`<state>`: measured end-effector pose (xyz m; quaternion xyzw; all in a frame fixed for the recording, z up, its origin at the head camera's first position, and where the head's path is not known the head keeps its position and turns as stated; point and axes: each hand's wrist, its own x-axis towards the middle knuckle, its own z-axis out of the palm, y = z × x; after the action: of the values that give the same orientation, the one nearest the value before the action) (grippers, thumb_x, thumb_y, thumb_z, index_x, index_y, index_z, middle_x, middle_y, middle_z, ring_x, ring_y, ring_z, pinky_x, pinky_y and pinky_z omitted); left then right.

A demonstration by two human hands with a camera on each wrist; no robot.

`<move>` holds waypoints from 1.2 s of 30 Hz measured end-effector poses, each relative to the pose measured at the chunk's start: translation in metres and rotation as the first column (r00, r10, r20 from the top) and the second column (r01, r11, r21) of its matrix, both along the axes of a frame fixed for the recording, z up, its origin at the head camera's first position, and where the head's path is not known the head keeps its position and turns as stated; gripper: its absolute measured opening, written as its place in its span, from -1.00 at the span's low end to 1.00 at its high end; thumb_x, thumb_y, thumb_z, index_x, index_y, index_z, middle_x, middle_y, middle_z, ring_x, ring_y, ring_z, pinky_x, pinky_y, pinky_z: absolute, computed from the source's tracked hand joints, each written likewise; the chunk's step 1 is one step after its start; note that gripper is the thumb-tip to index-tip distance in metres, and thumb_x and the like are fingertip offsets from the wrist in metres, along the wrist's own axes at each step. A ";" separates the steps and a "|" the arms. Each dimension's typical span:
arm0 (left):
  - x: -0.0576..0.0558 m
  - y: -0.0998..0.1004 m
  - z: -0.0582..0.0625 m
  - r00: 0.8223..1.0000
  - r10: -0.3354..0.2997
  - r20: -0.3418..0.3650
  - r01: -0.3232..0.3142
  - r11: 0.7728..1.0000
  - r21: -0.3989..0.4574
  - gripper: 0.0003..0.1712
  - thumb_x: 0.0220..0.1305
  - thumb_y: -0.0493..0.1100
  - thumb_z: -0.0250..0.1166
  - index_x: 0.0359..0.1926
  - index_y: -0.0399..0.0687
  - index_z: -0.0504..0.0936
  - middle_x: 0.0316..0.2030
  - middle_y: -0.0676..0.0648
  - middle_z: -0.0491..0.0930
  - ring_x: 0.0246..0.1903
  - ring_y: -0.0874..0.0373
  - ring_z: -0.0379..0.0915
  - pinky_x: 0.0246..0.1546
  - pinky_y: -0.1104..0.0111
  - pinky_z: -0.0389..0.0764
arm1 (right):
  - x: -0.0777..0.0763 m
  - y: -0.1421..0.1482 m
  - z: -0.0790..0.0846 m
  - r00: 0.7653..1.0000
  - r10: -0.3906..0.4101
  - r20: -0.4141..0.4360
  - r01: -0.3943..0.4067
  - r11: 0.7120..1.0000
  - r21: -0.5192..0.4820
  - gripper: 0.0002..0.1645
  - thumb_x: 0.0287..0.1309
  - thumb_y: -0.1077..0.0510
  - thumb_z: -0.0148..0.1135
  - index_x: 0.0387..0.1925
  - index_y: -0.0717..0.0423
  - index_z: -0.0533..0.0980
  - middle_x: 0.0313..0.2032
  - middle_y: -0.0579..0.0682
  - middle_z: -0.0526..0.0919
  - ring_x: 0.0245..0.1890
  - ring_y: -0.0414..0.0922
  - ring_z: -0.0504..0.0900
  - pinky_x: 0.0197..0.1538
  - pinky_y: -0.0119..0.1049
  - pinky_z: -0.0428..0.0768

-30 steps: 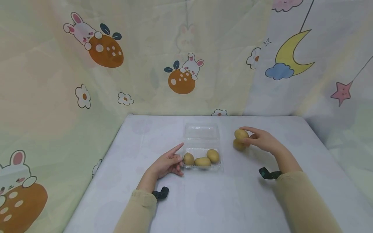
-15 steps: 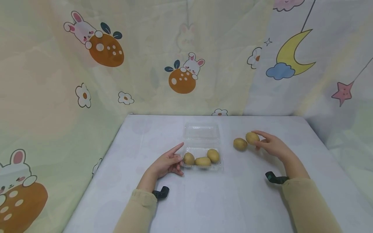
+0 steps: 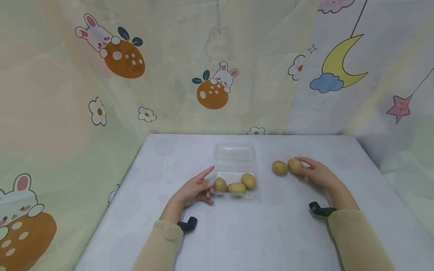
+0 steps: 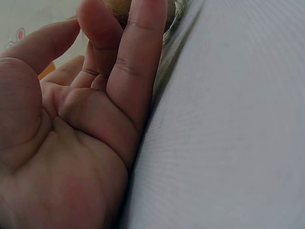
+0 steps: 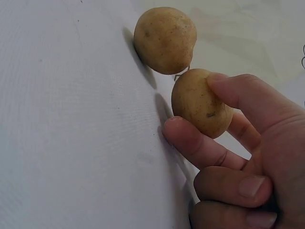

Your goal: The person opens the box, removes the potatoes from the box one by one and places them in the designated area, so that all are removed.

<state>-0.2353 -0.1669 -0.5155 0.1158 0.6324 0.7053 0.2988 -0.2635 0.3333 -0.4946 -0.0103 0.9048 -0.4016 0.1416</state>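
In the head view my right hand (image 3: 317, 174) pinches a potato (image 3: 295, 165) between thumb and fingers. The right wrist view shows this potato (image 5: 200, 102) close beside a second potato (image 5: 165, 40), which lies on the cloth to its left in the head view. At centre an open clear plastic clamshell box (image 3: 251, 194) holds three potatoes: one at left (image 3: 220, 184), one at the middle front (image 3: 236, 188) and one at right (image 3: 249, 181). My left hand (image 3: 193, 190) grips the box's left rim by thumb and fingers, index finger extended. Its contact is partly hidden in the left wrist view.
The box's lid (image 3: 234, 153) is folded back, away from me. A white cloth covers the table (image 3: 237, 241). Behind it hangs a printed curtain (image 3: 162, 75) with rabbits and a moon. Each wrist wears a small black camera.
The right hand has moved its potato rightward, from above the other loose potato, and lowered it beside that one. The left hand and the box have stayed in place.
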 end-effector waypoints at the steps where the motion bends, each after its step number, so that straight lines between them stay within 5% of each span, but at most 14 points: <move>1: 0.000 0.000 0.000 1.000 -0.001 0.000 0.001 1.000 0.001 -0.15 0.41 -0.18 0.20 0.54 0.41 0.01 -0.40 -0.04 0.55 -0.55 0.18 0.50 -0.15 -0.14 0.71 | 0.000 0.000 0.000 1.000 0.000 -0.004 0.000 1.000 -0.001 -0.05 0.19 -0.42 0.16 0.48 -0.16 0.17 -0.30 -0.01 0.73 -0.42 -0.11 0.41 -0.32 -0.31 0.39; 14: -0.001 0.000 0.000 1.000 0.002 0.004 -0.001 1.000 -0.003 -0.13 0.38 -0.16 0.24 0.54 0.41 0.01 -0.40 -0.05 0.55 -0.55 0.17 0.50 -0.15 -0.14 0.71 | -0.001 -0.002 -0.004 0.999 0.032 -0.020 -0.031 0.998 0.047 -0.05 0.21 -0.41 0.14 0.49 -0.09 0.16 -0.32 -0.04 0.73 -0.24 -0.08 0.47 -0.18 -0.29 0.36; 27: -0.001 0.000 0.000 1.000 -0.002 0.006 0.002 1.000 0.006 -0.14 0.39 -0.17 0.23 0.54 0.39 0.01 -0.40 -0.04 0.55 -0.54 0.18 0.51 -0.15 -0.13 0.71 | 0.000 -0.002 -0.002 0.999 -0.006 0.053 0.005 1.000 0.005 0.03 0.12 -0.44 0.22 0.51 -0.23 0.11 -0.33 -0.01 0.70 -0.64 -0.18 0.26 -0.56 -0.32 0.33; 36: 0.000 0.000 0.001 1.000 0.005 0.009 -0.005 1.000 0.000 -0.14 0.38 -0.14 0.24 0.54 0.42 0.02 -0.41 -0.03 0.56 -0.54 0.17 0.50 -0.15 -0.13 0.71 | 0.001 0.003 -0.004 0.999 -0.013 0.039 0.015 0.999 -0.047 -0.05 0.19 -0.38 0.21 0.51 -0.26 0.11 -0.40 -0.02 0.62 -0.71 -0.20 0.25 -0.65 -0.30 0.36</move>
<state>-0.2355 -0.1666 -0.5149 0.1111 0.6314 0.7066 0.2995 -0.2621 0.3367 -0.4987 0.0003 0.8922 -0.4239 0.1559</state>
